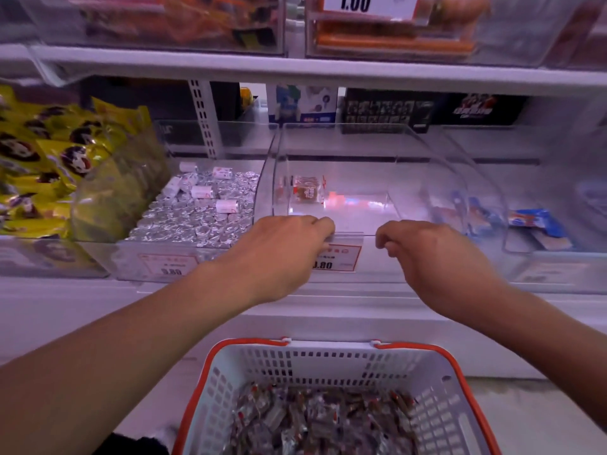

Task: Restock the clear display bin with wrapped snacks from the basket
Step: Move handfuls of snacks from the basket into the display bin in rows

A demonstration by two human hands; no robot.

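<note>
The clear display bin [427,152] sits in the middle of the shelf and holds a single wrapped snack [307,190] at its back left. My left hand [285,254] grips the bin's front lip, with the fingers curled over the edge above the price tag [341,257]. My right hand [433,257] curls its fingers at the same front edge, further right. Below my arms stands a white basket [328,359] with an orange rim, holding several wrapped snacks [322,421] in silvery red-marked wrappers.
The left neighbouring bin is full of silver foil sweets [197,221], with yellow packets [39,159] beyond it. A bin on the right holds blue packets [532,221]. The upper shelf [295,70] carries more clear bins overhead.
</note>
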